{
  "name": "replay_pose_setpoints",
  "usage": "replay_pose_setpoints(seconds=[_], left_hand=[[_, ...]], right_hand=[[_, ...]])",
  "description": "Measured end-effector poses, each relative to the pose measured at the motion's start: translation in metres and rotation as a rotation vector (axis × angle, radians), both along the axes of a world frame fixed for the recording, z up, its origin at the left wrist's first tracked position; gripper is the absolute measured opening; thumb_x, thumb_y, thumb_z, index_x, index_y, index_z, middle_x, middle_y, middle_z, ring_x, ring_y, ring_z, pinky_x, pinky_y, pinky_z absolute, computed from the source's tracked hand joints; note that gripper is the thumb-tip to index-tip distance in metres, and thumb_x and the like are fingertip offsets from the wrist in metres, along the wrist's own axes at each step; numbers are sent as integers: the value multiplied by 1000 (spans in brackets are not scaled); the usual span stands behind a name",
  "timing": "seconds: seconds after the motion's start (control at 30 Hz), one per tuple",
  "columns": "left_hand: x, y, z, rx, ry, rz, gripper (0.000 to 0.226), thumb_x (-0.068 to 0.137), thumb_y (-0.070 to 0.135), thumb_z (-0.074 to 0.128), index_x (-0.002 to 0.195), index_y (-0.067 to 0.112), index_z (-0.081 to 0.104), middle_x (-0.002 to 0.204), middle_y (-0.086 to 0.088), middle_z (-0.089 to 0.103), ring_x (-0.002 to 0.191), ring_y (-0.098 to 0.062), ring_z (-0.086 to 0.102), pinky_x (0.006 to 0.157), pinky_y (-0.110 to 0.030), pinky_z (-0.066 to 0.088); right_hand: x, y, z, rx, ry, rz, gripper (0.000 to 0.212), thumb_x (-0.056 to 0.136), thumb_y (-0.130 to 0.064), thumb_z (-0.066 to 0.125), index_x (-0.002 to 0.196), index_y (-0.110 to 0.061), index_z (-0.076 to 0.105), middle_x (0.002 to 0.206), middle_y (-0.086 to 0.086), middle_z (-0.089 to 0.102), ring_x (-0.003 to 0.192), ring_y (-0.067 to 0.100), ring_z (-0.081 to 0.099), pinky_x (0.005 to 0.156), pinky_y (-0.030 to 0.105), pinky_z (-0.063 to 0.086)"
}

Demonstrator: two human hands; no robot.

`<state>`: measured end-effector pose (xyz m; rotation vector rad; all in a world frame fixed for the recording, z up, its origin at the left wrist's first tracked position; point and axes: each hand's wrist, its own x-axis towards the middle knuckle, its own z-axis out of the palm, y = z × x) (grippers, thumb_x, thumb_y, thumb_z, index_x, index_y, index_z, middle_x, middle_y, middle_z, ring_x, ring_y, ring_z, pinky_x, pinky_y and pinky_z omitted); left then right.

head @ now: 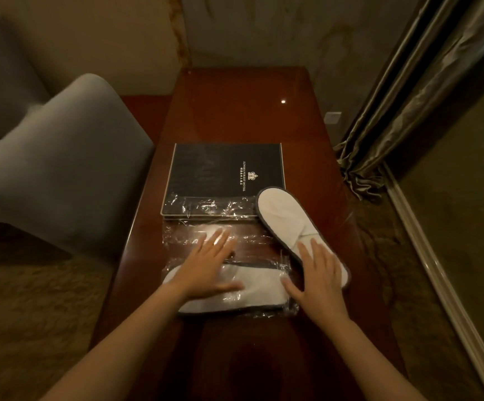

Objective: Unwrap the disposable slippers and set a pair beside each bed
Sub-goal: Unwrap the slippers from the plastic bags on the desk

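Both hands lie flat with straight fingers, gripping nothing. The left hand [206, 270] presses the clear wrapper [206, 206] over the wrapped slipper [252, 293], likely to stop it sliding. The right hand [319, 280] rests on the free slipper [281, 218], just right. Farther off, a black folder [214, 169] lies on the tabletop [235, 111].

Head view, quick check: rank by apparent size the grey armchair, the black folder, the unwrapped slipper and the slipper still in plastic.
Largest: grey armchair.
Next: black folder.
Last, unranked: unwrapped slipper and slipper still in plastic look alike; the left hand covers part of the wrapped one.
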<state>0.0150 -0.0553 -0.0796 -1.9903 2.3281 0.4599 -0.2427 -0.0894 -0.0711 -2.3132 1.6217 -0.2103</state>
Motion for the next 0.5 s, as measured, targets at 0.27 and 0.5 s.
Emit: replay_pose_setpoints(seconds=[0.27,0.5], left_hand=[[-22,35,-5,191,-131,-62,131,57,69,67,147,21,-15,159,-11,-8,145,-30,-12,114,-46,-14],[-25,32,12,169,-132,-12,123,53,57,70,148,20,1,145,-11,23,133,-32,22,116,-47,11]], right_hand=[[41,54,6,-68,39,100,55,88,-43,49,135,-15,45,146,9,41,134,29,36,108,43,29],[45,57,1,-21,19,-39,45,95,-28,41,138,-15,34,145,5,38,128,21,37,104,31,35]])
